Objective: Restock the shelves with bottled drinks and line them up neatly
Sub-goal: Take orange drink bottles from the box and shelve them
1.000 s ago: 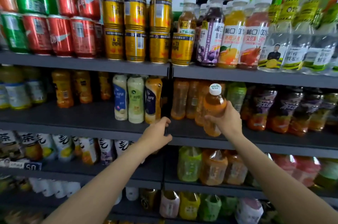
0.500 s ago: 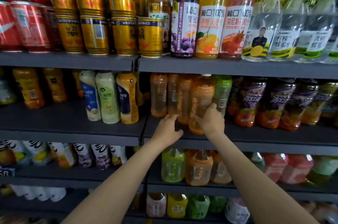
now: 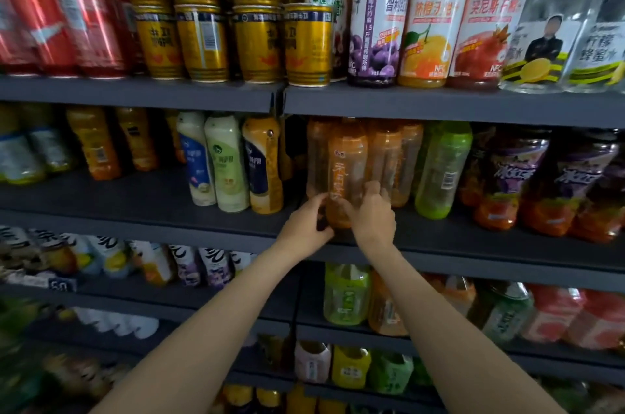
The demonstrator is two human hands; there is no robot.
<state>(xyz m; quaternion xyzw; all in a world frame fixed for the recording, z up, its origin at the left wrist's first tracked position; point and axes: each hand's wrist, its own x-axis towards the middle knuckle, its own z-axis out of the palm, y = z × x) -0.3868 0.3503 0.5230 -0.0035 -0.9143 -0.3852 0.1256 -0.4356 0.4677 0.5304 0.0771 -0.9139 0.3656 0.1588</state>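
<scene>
An orange drink bottle (image 3: 346, 173) stands upright at the front of the second shelf (image 3: 473, 244), ahead of several other orange bottles (image 3: 392, 156). My left hand (image 3: 309, 224) grips its base from the left. My right hand (image 3: 373, 214) grips the same bottle low on its right side. A green bottle (image 3: 439, 173) stands just to the right. The bottle's cap is hidden under the shelf above.
Cream, green and orange slim bottles (image 3: 230, 163) stand left of the shelf divider. Dark fruit-drink bottles (image 3: 527, 183) fill the right. Gold cans (image 3: 257, 41) and tall juice bottles (image 3: 429, 17) sit on the shelf above. Lower shelves hold more bottles (image 3: 345, 295).
The orange bottle went from mid-air in my right hand onto the shelf. My left hand moved from the shelf edge onto the bottle's base. The camera drew closer.
</scene>
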